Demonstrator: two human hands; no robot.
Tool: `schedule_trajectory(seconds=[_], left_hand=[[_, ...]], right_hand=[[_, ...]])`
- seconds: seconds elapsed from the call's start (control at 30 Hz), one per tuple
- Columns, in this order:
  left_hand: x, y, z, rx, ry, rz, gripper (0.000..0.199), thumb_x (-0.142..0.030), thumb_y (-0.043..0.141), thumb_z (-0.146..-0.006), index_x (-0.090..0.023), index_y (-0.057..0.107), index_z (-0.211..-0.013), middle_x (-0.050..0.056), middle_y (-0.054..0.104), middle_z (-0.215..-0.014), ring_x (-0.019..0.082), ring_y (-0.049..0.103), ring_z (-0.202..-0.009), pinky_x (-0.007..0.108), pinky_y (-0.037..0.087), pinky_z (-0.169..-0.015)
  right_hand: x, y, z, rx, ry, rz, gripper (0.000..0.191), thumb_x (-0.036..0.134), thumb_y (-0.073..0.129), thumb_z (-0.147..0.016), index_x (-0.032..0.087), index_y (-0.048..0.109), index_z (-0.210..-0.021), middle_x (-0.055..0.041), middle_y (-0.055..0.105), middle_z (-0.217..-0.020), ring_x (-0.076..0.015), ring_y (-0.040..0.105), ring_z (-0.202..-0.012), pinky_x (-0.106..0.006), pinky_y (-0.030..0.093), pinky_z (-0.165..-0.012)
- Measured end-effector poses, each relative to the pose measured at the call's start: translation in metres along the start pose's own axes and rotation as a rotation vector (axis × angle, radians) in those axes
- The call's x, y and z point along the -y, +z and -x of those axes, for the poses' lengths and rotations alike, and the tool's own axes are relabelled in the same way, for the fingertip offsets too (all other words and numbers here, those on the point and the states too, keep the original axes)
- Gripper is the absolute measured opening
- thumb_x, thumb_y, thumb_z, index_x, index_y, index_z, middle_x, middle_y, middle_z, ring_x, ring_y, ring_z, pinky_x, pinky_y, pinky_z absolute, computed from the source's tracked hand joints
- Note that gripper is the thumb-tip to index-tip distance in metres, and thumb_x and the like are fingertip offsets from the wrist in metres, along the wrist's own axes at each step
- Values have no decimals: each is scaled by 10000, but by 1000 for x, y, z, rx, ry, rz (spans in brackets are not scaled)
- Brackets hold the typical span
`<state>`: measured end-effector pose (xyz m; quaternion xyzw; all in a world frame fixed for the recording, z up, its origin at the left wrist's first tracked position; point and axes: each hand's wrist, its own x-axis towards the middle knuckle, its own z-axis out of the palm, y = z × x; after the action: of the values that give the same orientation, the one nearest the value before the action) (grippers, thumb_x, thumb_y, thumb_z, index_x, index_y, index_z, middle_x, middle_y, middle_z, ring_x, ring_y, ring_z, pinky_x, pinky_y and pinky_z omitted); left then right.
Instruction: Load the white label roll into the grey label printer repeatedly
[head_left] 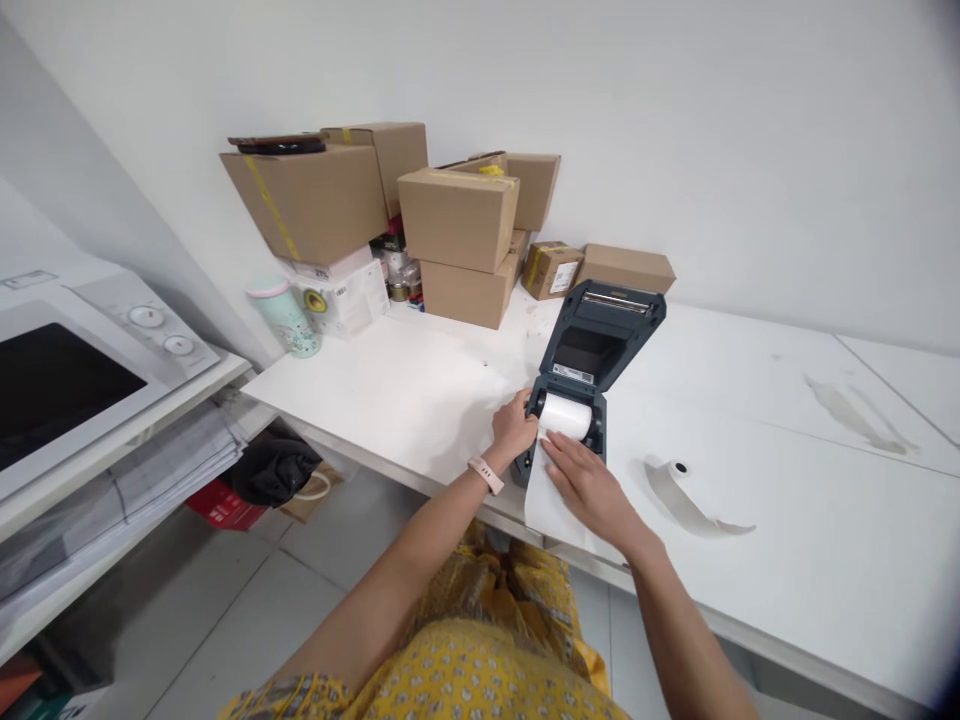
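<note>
A dark grey label printer stands on the white table with its lid raised. Inside it sits a roll of white label paper, its loose strip running out over the printer's front and the table edge. My left hand is closed around the printer's left side, thumb near the roll. My right hand lies with outstretched fingers on the paper strip just in front of the roll; its palm side is hidden. To the right, a small empty core lies with a curled strip of backing paper.
Cardboard boxes are stacked at the back left against the wall. A mint tumbler stands beside a white box. Left of the table, a white microwave rests on a shelf. The table's front edge runs close to my body.
</note>
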<state>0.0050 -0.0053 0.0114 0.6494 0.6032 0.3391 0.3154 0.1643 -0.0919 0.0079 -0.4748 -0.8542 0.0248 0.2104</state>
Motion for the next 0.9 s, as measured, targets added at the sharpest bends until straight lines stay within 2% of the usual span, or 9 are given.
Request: schedule_trajectory(seconds=[0.1, 0.2, 0.3, 0.4, 0.5, 0.57, 0.7, 0.8, 0.9], left_hand=[[0, 0, 1, -3, -11, 11, 581, -118, 505, -787, -274, 554, -1345, 41, 707, -1229, 237, 649, -1156, 364, 468, -1010], [-1, 0, 1, -2, -31, 27, 577, -126, 510, -784, -269, 558, -1341, 38, 708, -1232, 224, 649, -1162, 353, 461, -1027], [-3, -2, -1, 11, -57, 28, 570, -140, 517, -789, -263, 556, -1344, 45, 703, -1244, 229, 639, -1183, 364, 444, -1052], [-3, -3, 6, 27, -70, 69, 575, -205, 528, -827, -212, 499, -1402, 97, 666, -1300, 266, 612, -1222, 404, 429, -1070], [1, -2, 27, 53, -78, 201, 696, -367, 599, -848, -171, 380, -1479, 143, 581, -1404, 300, 552, -1291, 430, 404, -1096], [7, 1, 46, 60, -88, 328, 793, -452, 668, -812, -181, 352, -1488, 142, 525, -1460, 300, 511, -1331, 418, 388, -1115], [17, 2, 77, 94, -132, 593, 807, -484, 713, -794, -203, 370, -1468, 131, 536, -1443, 286, 522, -1314, 409, 409, -1102], [18, -1, 84, 140, -116, 717, 821, -470, 754, -769, -217, 387, -1459, 127, 570, -1403, 292, 544, -1288, 427, 421, -1096], [16, -4, 84, 150, -113, 759, 859, -440, 796, -735, -230, 388, -1462, 127, 574, -1397, 302, 536, -1298, 445, 418, -1103]], right_hand=[[24, 11, 15, -104, 54, 111, 454, 317, 382, -1023, 179, 496, -1440, -112, 509, -1486, -269, 476, -1385, -494, 418, -1135], [39, 19, 17, -173, 84, 165, 468, 292, 418, -1014, 165, 466, -1461, -132, 518, -1474, -273, 480, -1381, -474, 438, -1115], [47, 23, 17, -216, 84, 196, 474, 278, 439, -1008, 152, 454, -1464, -144, 531, -1461, -274, 490, -1373, -464, 444, -1107], [48, 22, 18, -220, 77, 214, 467, 275, 448, -1005, 142, 461, -1452, -143, 539, -1455, -278, 494, -1369, -464, 449, -1103], [49, 18, 21, -201, 67, 219, 490, 266, 454, -1001, 135, 427, -1471, -147, 527, -1465, -279, 483, -1378, -468, 455, -1099], [52, 16, 24, -189, 61, 213, 523, 259, 464, -993, 136, 389, -1495, -153, 511, -1478, -281, 473, -1386, -470, 462, -1095], [61, 13, 36, -177, 61, 156, 588, 252, 487, -974, 195, 325, -1536, -132, 476, -1510, -282, 449, -1404, -484, 464, -1103], [60, 2, 43, -136, 49, 46, 559, 293, 499, -965, 252, 388, -1511, -111, 480, -1510, -299, 449, -1401, -519, 483, -1081], [39, -30, 36, -70, 44, -167, 408, 349, 510, -967, 316, 573, -1368, -63, 608, -1395, -268, 595, -1268, -458, 559, -993]])
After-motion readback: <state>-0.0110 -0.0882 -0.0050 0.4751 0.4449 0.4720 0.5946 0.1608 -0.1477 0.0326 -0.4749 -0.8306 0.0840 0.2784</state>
